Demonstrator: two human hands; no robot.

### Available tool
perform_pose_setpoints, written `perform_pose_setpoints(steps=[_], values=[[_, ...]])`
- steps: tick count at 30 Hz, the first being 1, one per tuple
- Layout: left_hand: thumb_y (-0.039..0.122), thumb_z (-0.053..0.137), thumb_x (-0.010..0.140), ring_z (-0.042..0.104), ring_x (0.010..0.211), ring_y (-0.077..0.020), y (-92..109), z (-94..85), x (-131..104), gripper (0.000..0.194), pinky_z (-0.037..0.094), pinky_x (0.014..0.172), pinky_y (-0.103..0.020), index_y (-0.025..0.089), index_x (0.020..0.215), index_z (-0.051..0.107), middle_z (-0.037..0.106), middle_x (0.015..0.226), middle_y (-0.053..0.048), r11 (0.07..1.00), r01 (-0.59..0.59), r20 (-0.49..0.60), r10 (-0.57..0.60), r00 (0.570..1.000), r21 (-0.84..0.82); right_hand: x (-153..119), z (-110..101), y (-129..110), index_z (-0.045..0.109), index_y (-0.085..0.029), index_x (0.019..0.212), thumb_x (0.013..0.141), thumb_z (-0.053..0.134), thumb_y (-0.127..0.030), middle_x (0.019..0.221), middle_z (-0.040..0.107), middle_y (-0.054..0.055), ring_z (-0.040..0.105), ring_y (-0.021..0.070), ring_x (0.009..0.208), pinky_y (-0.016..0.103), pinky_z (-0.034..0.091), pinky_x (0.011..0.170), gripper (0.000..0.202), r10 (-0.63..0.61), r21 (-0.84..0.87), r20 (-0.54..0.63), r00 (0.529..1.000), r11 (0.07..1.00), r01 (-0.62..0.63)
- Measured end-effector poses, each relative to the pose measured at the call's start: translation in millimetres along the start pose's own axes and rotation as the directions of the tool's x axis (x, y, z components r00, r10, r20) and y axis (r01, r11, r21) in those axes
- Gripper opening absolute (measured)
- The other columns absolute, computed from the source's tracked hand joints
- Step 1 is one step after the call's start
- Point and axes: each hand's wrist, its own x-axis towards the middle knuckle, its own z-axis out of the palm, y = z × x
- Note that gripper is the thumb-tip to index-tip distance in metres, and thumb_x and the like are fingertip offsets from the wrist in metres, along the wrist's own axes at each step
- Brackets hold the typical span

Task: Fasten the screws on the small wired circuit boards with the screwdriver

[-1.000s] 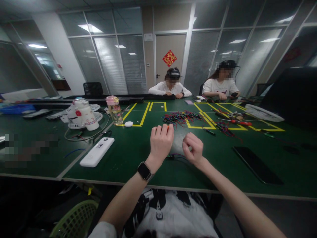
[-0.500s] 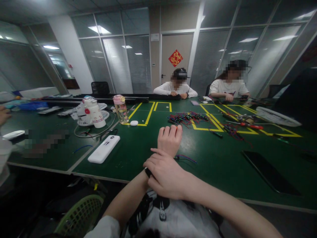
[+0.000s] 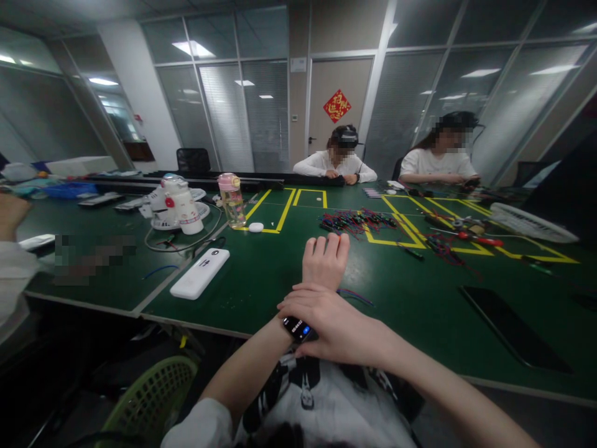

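Note:
My left hand [image 3: 325, 260] is over the green table [image 3: 261, 298], its fingers curled down. A small orange spot shows at its index finger; what lies under the fingers is hidden. On the left wrist sits a smartwatch [image 3: 299, 328] with its screen lit. My right hand [image 3: 326, 320] lies across that wrist, fingers together and wrapped over it beside the watch. Just right of the wrist, thin red and blue wires [image 3: 357, 297] rest on the table. A pile of wired parts [image 3: 357, 221] lies beyond my left hand.
A white power bank [image 3: 200, 274], pink-lidded bottle [image 3: 232, 202], white robot-like figure [image 3: 181, 205] and small white case [image 3: 255, 228] stand left. Tools [image 3: 471, 233], a keyboard [image 3: 534, 223] and a black phone [image 3: 515, 328] lie right. Two people sit opposite; another person's arm shows at left.
My right hand has shifted right and turned on the left wrist, uncovering the watch, whose screen is now lit. The whole view has moved slightly.

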Motion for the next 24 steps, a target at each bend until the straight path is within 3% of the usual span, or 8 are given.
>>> perform_pose_setpoints(steps=[9,13,18,24], values=[[0.019,0.051,0.093,0.055,0.074,-0.0178,3.8,-0.1,0.9,0.019,0.038,0.074,-0.037,0.019,0.11,0.06,0.064,0.094,-0.006,1.0,0.013,0.06,-0.012,0.998,-0.023,-2.1,-5.5,0.8,0.063,-0.015,0.116,0.071,0.076,-0.016,0.121,0.065,0.01,0.055,0.0224,0.118,0.037,0.036,0.109,0.047,0.017,0.007,0.028,0.999,1.0,-0.018],[0.019,0.052,0.093,0.054,0.073,-0.0176,5.2,-2.4,1.5,0.018,0.038,0.073,-0.036,0.019,0.109,0.06,0.065,0.093,-0.006,1.0,-0.001,0.036,0.001,0.999,-0.019,-2.3,-1.8,-0.8,0.062,-0.014,0.119,0.075,0.071,-0.015,0.118,0.066,0.011,0.057,0.0227,0.116,0.04,0.034,0.111,0.045,0.015,-0.019,0.015,1.0,1.0,-0.014],[0.018,0.053,0.092,0.054,0.073,-0.0181,5.3,-4.3,2.1,0.018,0.037,0.073,-0.036,0.019,0.108,0.062,0.065,0.094,-0.006,1.0,0.008,0.023,-0.008,1.0,-0.003,-2.9,-1.0,-4.0,0.054,-0.011,0.13,0.076,0.069,-0.012,0.122,0.065,0.014,0.057,0.0223,0.116,0.04,0.034,0.112,0.056,0.048,-0.05,-0.006,0.999,0.998,-0.048],[0.018,0.052,0.092,0.054,0.072,-0.0176,1.8,-0.5,1.5,0.019,0.037,0.074,-0.036,0.019,0.109,0.061,0.065,0.091,-0.005,0.999,0.037,0.033,-0.038,0.999,0.004,-0.5,-7.6,-2.4,0.061,-0.014,0.116,0.077,0.064,-0.008,0.114,0.068,0.01,0.06,0.0201,0.111,0.044,0.027,0.116,0.04,-0.03,-0.044,0.031,0.999,0.999,0.031]])
